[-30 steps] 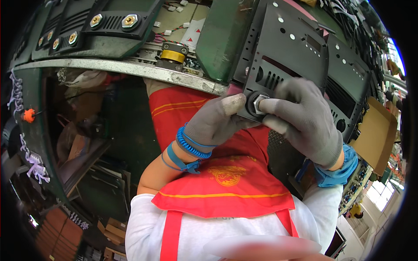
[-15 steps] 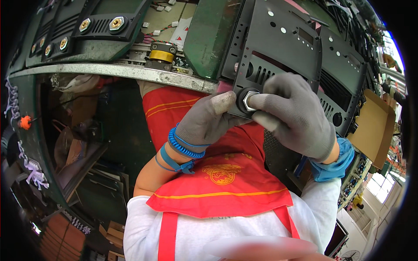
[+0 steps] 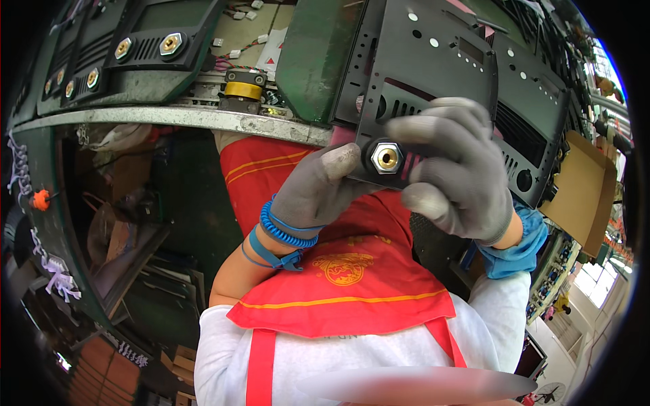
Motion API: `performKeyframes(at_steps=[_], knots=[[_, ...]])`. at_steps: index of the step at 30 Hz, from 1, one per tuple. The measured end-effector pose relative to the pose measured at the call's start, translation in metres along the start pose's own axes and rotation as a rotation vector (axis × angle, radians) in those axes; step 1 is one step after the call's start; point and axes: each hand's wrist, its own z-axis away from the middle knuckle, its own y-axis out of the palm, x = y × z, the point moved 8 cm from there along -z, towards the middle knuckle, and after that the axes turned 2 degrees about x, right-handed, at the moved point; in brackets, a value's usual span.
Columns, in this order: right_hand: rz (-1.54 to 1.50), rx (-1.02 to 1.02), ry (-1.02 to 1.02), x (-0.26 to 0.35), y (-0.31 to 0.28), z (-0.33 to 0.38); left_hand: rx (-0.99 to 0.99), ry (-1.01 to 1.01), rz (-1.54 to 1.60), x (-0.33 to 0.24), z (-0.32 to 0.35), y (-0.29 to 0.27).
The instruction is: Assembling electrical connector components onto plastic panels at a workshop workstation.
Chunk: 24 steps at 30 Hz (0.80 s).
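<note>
Workshop clutter all around, with a grey metal-edged bench (image 3: 203,120) running across the top of the view and more black panels (image 3: 152,30) with brass fittings lined up on it. Both gloved hands are up at the edge of a black metal panel (image 3: 433,74) that hangs off the bench edge. The left hand (image 3: 311,193) grips the lower corner of the panel with the thumb pressed just beside the brass hex connector (image 3: 387,157), so it's closed on the panel. The right hand (image 3: 457,176) is curled around from the other side, fingers wrapped over the panel edge and touching the connector's collar. If you're seating a fitting like this, I'd say keep the left thumb bracing the plate so it can't twist, and turn with the right fingertips only, square to the hole, so the thread doesn't cross. Can't tell whether there's a nut behind, it's hidden.
</note>
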Motion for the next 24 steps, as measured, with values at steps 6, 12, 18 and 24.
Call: performKeyframes(at_steps=[6, 12, 18, 24], knots=[[-0.017, -0.083, 0.095, -0.009, -0.023, 0.014, -0.058, 0.004, 0.042, -0.001, 0.002, -0.002], [-0.263, -0.002, 0.211, -0.015, 0.01, 0.006, -0.049, -0.001, 0.003, 0.004, 0.004, -0.008], [-0.518, 0.048, 0.056, -0.014, 0.017, 0.006, 0.012, 0.012, -0.025, 0.002, 0.0, -0.002], [-0.756, 0.2, 0.911, -0.043, 0.009, 0.037, -0.035, -0.013, -0.082, 0.001, 0.001, -0.005]])
